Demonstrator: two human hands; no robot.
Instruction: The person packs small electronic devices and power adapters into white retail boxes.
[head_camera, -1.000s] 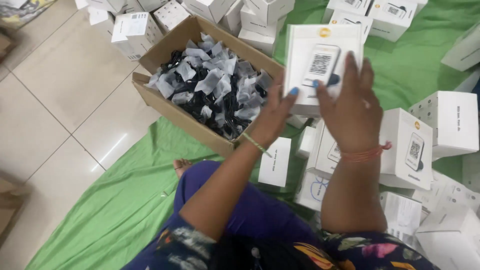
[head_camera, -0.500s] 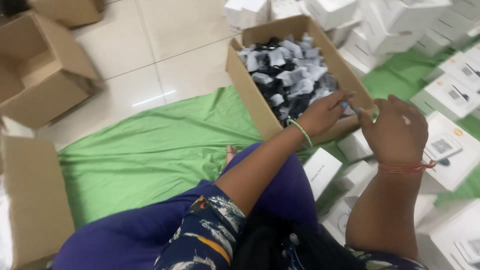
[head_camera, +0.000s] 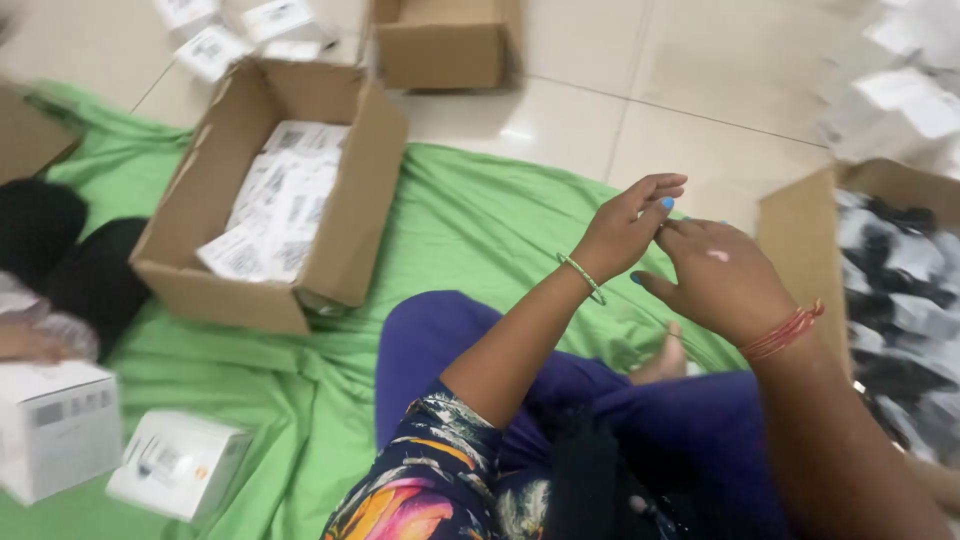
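Observation:
My left hand (head_camera: 622, 228), with a green bangle and blue nails, is raised over the green cloth (head_camera: 480, 230), its fingers loosely spread. My right hand (head_camera: 722, 282), with a red thread at the wrist, is beside it, back towards me, and the fingertips of both hands meet. I see nothing held in either hand. Just right of my right hand is a cardboard box (head_camera: 795, 230) full of black items in clear bags (head_camera: 900, 290). My purple-clad knees lie below the hands.
An open cardboard box (head_camera: 190, 190) of white packets (head_camera: 285, 200) stands on the cloth at left. Another cardboard box (head_camera: 445, 45) sits on the tiled floor behind. Two white boxes (head_camera: 55, 425) (head_camera: 175, 462) lie at lower left. Another person in dark clothing (head_camera: 60, 260) sits at far left.
The view has swung left. My hands let go of the white box, left the box of black items and now hover over the cloth.

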